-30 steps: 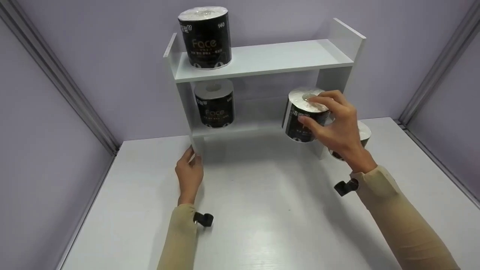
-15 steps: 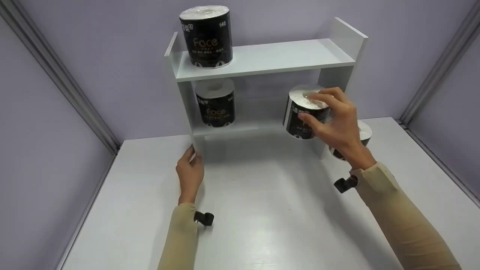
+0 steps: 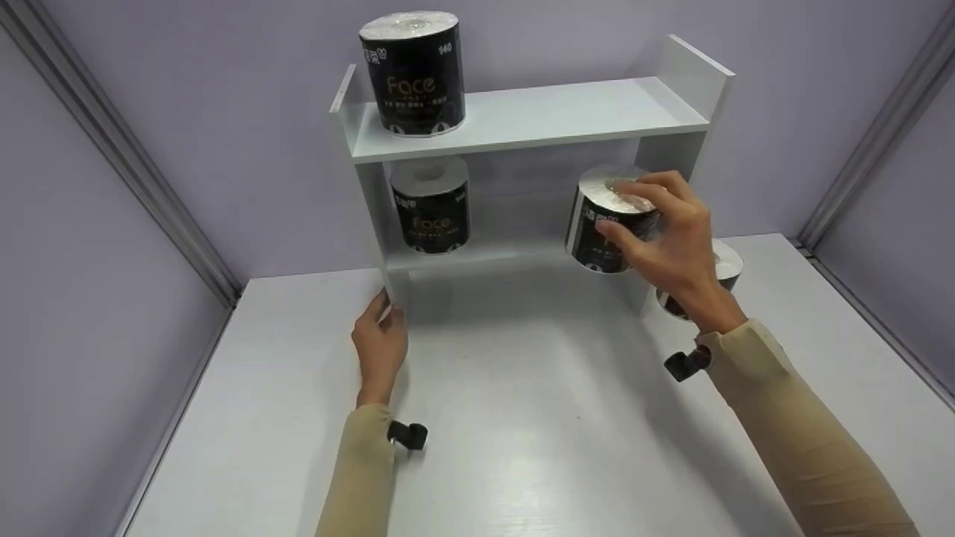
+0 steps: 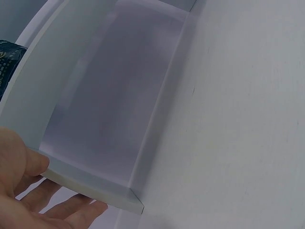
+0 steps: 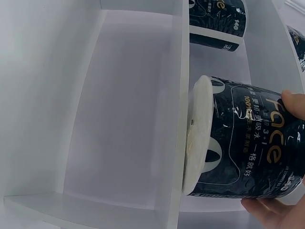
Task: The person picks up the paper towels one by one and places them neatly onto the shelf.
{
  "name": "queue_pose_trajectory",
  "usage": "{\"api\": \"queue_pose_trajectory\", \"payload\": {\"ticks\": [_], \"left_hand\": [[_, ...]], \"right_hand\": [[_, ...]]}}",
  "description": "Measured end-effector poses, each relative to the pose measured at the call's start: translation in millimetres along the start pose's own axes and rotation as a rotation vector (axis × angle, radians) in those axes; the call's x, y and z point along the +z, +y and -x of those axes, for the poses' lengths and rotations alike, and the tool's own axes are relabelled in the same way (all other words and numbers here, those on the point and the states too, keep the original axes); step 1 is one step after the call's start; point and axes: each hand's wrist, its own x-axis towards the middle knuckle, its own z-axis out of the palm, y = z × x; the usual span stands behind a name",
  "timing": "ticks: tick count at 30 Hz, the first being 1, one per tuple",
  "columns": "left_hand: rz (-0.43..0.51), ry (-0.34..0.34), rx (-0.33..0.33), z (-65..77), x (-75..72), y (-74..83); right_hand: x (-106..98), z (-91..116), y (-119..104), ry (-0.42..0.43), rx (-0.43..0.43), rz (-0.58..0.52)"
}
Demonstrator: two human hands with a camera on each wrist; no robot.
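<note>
My right hand (image 3: 675, 239) grips a black-wrapped toilet paper roll (image 3: 597, 246) at the right of the white shelf's (image 3: 567, 115) middle level. Its thumb lies on the wrapper and its fingers reach over the white top. In the right wrist view the roll's (image 5: 238, 138) bottom end is at the middle board's (image 5: 177, 119) front edge; whether they touch, I cannot tell. My left hand (image 3: 379, 350) holds the lower left side panel (image 4: 81, 183), thumb on the inner face and fingers outside. A second roll (image 3: 433, 224) stands at the middle level's left end.
Another roll (image 3: 410, 82) stands on the top level at the left. Partly behind my right wrist, a further roll (image 3: 727, 261) stands on the white table (image 3: 485, 432) beside the shelf's right side. Pale walls (image 3: 149, 149) enclose the table.
My right hand has raised the toilet paper roll slightly toward the shelf's middle level. The left hand keeps its hold on the side panel.
</note>
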Motion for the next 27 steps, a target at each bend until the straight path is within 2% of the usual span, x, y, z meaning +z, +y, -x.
{"api": "queue_pose_trajectory", "payload": {"ticks": [15,27], "left_hand": [[-0.011,-0.007,-0.028,0.2,-0.2,2.2],[-0.009,-0.007,-0.006,1.2,-1.0,2.2]], "right_hand": [[0.6,-7.1,7.4,0.027,-0.028,0.001],[5.4,-9.5,11.8,0.048,-0.005,-0.018]]}}
